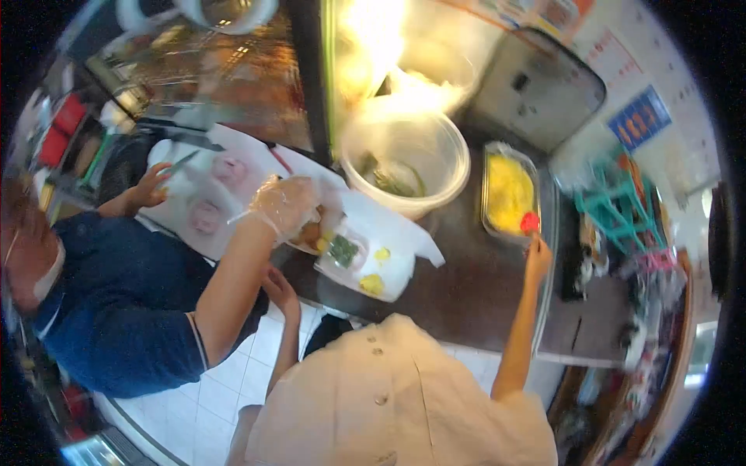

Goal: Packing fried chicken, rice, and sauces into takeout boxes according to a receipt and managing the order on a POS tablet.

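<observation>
My right hand (538,260) is closed on a small red spoon (530,223), its red end at the near right corner of a metal tray (488,213) of yellow food (509,190). The food looks soft or shredded. My left hand (281,293) hangs by the counter's front edge, fingers apart, with nothing visible in it. It is close to a co-worker's forearm, which partly covers it. Before me on white paper lies a clear plastic tray (330,268) with chopped greens (343,250) and yellow pieces (372,284).
A co-worker in dark blue (132,287) stands at left, one gloved hand (286,203) over a bowl, the other holding a knife (184,163). A large white tub (447,175) contains green leaves. Behind the tray stands a metal panel (536,89); a teal rack (614,198) is at right.
</observation>
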